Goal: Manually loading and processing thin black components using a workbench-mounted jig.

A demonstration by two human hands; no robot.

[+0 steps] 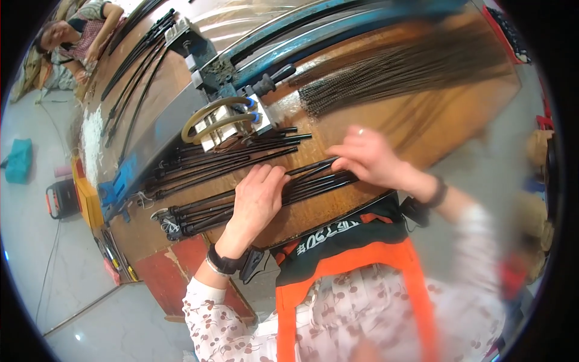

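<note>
Several black rods, both hands grasping them, red tray at far right (dark contents, indistinct)

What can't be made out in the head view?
In the head view:
Left hand: whether it grips the black rods, hidden by its back.
Right hand: exact fingertip contact, too small.
Right sleeve: print details, blurred.
Thin dark strands: far ends, blurred.
Blue beam: far end, cut off by top edge.

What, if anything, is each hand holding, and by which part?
Right hand seems to pinch a black rod by its right end; the left hand hides its grip.
</note>
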